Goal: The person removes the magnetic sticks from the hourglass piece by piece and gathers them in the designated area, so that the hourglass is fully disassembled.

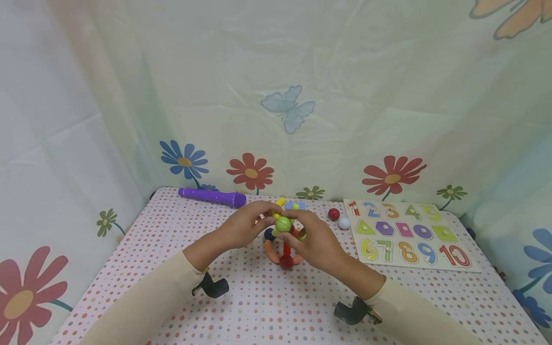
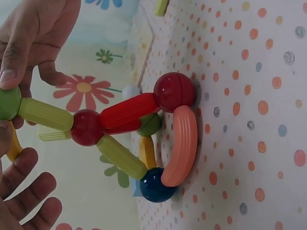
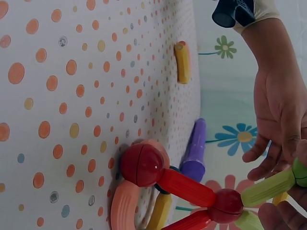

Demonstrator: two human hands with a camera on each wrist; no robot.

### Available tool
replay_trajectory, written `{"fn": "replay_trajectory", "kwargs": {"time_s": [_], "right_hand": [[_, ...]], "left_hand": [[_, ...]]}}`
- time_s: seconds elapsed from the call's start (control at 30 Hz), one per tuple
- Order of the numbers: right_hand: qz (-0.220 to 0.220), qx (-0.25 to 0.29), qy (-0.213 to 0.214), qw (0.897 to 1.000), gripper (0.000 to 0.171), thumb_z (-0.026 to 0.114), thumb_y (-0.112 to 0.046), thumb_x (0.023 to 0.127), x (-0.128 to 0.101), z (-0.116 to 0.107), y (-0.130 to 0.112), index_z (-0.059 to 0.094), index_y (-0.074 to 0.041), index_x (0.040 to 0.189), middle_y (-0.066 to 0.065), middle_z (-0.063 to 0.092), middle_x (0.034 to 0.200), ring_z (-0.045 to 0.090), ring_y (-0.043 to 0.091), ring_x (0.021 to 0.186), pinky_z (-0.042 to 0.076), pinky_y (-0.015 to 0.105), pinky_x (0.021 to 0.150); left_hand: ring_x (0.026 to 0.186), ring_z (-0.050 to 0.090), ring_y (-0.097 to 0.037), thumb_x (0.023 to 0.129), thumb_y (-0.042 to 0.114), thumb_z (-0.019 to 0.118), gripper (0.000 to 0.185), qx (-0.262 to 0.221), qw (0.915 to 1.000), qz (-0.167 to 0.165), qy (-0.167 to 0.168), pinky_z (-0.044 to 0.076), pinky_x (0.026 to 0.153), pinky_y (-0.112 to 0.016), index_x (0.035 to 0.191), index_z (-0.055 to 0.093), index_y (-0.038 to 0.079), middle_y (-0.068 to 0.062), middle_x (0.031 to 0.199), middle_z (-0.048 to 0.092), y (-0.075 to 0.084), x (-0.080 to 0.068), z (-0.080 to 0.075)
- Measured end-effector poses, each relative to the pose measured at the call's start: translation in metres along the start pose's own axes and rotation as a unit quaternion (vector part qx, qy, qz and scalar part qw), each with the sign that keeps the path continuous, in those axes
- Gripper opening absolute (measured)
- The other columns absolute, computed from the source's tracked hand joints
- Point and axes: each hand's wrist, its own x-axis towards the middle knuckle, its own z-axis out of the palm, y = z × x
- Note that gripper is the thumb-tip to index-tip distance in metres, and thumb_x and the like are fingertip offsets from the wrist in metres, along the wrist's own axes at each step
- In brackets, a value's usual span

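Both my hands meet at the top of the rod-and-ball toy (image 1: 285,239), which stands mid-table straight ahead of me, its long axis upright. My left hand (image 1: 243,225) pinches the green ball (image 1: 282,223) from the left; my right hand (image 1: 316,242) grips its right side. Fingers hide the upper joints, so equally near.

We see a toy structure (image 2: 129,139) of balls and sticks on the dotted counter (image 2: 249,96): a red ball (image 2: 174,92) and a blue ball (image 2: 154,186) joined by a curved orange piece (image 2: 181,146). Our left hand (image 2: 26,194) and right hand (image 2: 36,33) touch the green ball (image 2: 8,103) at its top.
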Motion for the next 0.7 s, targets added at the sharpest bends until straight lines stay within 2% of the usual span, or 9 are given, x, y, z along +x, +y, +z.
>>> {"fn": "replay_trajectory", "kwargs": {"time_s": [0.27,0.37,0.5,0.7], "right_hand": [[-0.004,-0.015,0.001,1.000,0.056,0.086,-0.017,0.085,0.000,-0.001,-0.001,0.062,-0.008,0.135,0.009,0.065,0.129,0.061,0.024,0.087,0.054,0.024,0.067],[-0.005,-0.019,0.005,1.000,0.055,0.087,-0.017,0.084,0.000,-0.001,-0.001,0.063,-0.008,0.133,0.008,0.066,0.127,0.059,0.020,0.082,0.053,0.023,0.065],[-0.002,-0.023,0.008,1.000,0.056,0.087,-0.020,0.084,-0.001,-0.001,0.000,0.063,-0.009,0.133,0.006,0.066,0.125,0.057,0.013,0.078,0.053,0.023,0.064],[0.007,-0.020,0.007,1.000,0.056,0.088,-0.021,0.084,-0.001,-0.001,0.000,0.063,-0.010,0.133,0.006,0.066,0.126,0.056,0.012,0.078,0.053,0.023,0.064]], "left_hand": [[0.120,0.058,-0.016,0.105,0.017,0.059,0.027,0.026,0.9996,-0.007,-0.009,0.050,0.101,-0.037,0.132,0.062,0.018,0.003,0.129,0.063,-0.001,-0.003,-0.001],[0.117,0.059,-0.017,0.106,0.017,0.058,0.027,0.041,0.9992,-0.006,-0.001,0.051,0.100,-0.039,0.132,0.062,0.017,0.001,0.130,0.063,-0.004,-0.006,-0.003],[0.118,0.060,-0.019,0.106,0.017,0.058,0.026,0.057,0.9981,-0.021,0.008,0.050,0.101,-0.042,0.132,0.062,0.017,0.001,0.131,0.063,-0.010,-0.011,-0.006],[0.125,0.058,-0.024,0.105,0.017,0.059,0.026,0.050,0.9980,-0.037,-0.006,0.048,0.104,-0.045,0.132,0.062,0.017,0.000,0.132,0.063,-0.020,-0.025,-0.007]]}}
